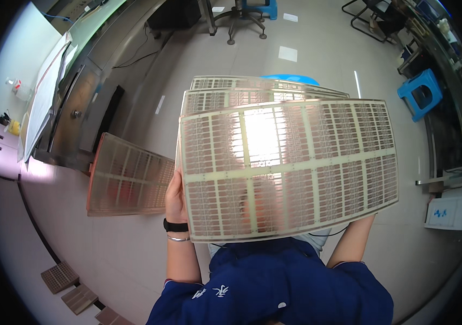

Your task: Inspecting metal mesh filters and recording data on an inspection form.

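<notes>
I hold a large thin panel (287, 168) covered in a copper-coloured grid of small circuit patterns, tilted up in front of me and catching a bright glare. My left hand (175, 195) grips its left edge, with a black band and a bracelet on the wrist. My right forearm (352, 241) rises to the panel's lower right edge, and the hand itself is hidden behind the panel. Two more similar panels (231, 99) show just beyond its top edge. Another such panel (128, 176) lies to the left of my left hand.
A metal workbench (74, 108) with white sheets runs along the left. Small brown gridded boards (60, 276) lie on the floor at lower left. A blue stool (420, 93) and a bench stand at right, an office chair (241, 21) at the top, and a white printed sheet (453, 211) at right.
</notes>
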The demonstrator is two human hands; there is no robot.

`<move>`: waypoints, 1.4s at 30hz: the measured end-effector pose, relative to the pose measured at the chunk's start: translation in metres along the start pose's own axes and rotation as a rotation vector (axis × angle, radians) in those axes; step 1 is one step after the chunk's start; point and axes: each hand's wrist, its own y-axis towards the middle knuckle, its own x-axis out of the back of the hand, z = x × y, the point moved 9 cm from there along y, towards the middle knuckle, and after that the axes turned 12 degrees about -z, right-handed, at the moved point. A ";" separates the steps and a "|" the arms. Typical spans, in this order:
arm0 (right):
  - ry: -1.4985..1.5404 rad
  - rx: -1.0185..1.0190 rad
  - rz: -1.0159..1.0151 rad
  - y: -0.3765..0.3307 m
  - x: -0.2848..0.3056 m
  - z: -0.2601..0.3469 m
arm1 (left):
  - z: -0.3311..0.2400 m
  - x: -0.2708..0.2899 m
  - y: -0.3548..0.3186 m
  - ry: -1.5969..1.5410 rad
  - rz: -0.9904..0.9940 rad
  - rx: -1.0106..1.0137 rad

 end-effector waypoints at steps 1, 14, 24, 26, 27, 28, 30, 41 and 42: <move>-0.009 -0.006 -0.005 0.000 0.002 -0.003 | 0.006 -0.003 -0.003 -0.108 0.023 0.103; -0.086 -0.208 -0.071 -0.021 0.027 -0.076 | 0.053 -0.062 -0.016 -0.051 0.102 0.187; -0.094 -0.187 -0.108 -0.027 0.034 -0.076 | 0.057 -0.080 -0.019 0.156 0.133 0.210; -0.097 -0.170 -0.121 -0.027 0.037 -0.073 | 0.060 -0.081 -0.024 0.176 0.175 0.228; -0.098 -0.158 -0.128 -0.027 0.037 -0.070 | 0.061 -0.082 -0.028 0.200 0.211 0.239; -0.101 -0.151 -0.136 -0.027 0.038 -0.067 | 0.062 -0.080 -0.031 0.201 0.214 0.249; -0.096 -0.128 -0.149 -0.025 0.039 -0.063 | 0.068 -0.078 -0.040 0.263 0.261 0.300; -0.082 -0.072 -0.174 -0.021 0.033 -0.054 | 0.101 -0.077 -0.057 0.152 0.279 0.510; -0.079 -0.071 -0.174 -0.021 0.032 -0.054 | 0.106 -0.078 -0.058 0.146 0.275 0.525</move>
